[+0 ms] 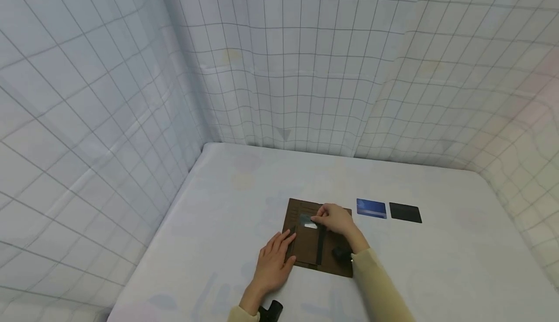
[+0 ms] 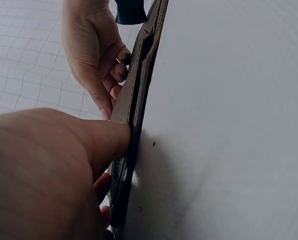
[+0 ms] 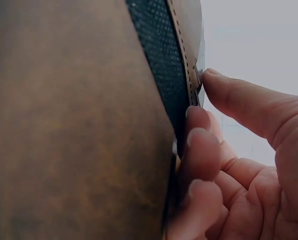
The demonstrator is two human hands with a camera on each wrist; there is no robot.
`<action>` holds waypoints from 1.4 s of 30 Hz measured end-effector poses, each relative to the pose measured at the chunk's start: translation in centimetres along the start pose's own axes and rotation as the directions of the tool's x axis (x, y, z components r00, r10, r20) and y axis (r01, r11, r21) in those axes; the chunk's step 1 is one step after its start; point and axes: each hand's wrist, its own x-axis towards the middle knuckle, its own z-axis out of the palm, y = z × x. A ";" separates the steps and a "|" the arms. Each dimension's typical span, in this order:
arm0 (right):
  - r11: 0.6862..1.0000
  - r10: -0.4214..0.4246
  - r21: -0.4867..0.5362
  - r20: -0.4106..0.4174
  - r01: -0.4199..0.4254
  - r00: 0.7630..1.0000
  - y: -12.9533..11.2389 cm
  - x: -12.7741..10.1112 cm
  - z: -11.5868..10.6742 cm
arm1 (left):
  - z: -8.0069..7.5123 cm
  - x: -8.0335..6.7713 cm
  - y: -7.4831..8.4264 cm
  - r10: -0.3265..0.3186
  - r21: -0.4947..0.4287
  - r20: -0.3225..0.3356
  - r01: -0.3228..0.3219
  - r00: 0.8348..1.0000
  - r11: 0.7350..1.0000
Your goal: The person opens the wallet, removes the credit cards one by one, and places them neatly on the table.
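brown leather wallet (image 1: pixel 318 239) lies open and flat on the white table (image 1: pixel 436 264), lower centre of the head frame. left hand (image 1: pixel 272 261) at the wallet's left edge, fingers straight and close together, tips pressing on the leather; in the left wrist view the thumb (image 2: pixel 106 140) pushes against the wallet's stitched edge (image 2: pixel 134 100). right hand (image 1: pixel 338 219) over the upper middle of the wallet, fingers curled, thumb and fingertips pinching a pale card (image 1: pixel 310 223) at a slot mouth. right wrist view: thumb (image 3: pixel 238 100) on one side, curled fingertips (image 3: pixel 201 145) on the other, at the edge of a dark textured strip (image 3: pixel 158 65) beside the stitched leather (image 3: pixel 64 125); the card itself shows only as a thin edge there. cannot tell how deep the card sits in the slot. to the right of the wallet, apart from it, a blue card (image 1: pixel 371 208) and just beside that a black card (image 1: pixel 405 213), both flat on the table, right of centre in the head frame. grid-patterned white fabric (image 1: pixel 305 60) fills the upper frame and both sides. pale yellow sleeve (image 1: pixel 380 288) on the right arm, lower right of centre.
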 end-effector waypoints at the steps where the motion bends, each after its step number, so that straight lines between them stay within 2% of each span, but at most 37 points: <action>1: 1.000 0.007 -0.004 0.002 -0.007 1.000 0.1 0.0 0.0 | 0.1 0.0 0.0 0.002 -0.004 0.000 -0.002 1.000 1.000; 10: 0.998 0.044 0.041 0.012 -0.044 0.999 0.2 0.1 0.0 | 0.1 -0.1 -0.2 0.020 0.008 -0.005 -0.020 1.000 1.000; 26: 0.997 0.083 0.005 0.027 -0.083 0.996 -0.4 0.7 -0.2 | 0.3 0.4 -1.4 0.105 -0.017 -0.084 -0.106 0.991 0.994; 42: 0.998 0.063 -0.026 0.057 -0.062 0.996 -0.3 1.1 -0.2 | 0.3 0.4 -1.4 0.111 -0.007 -0.089 -0.112 0.990 0.994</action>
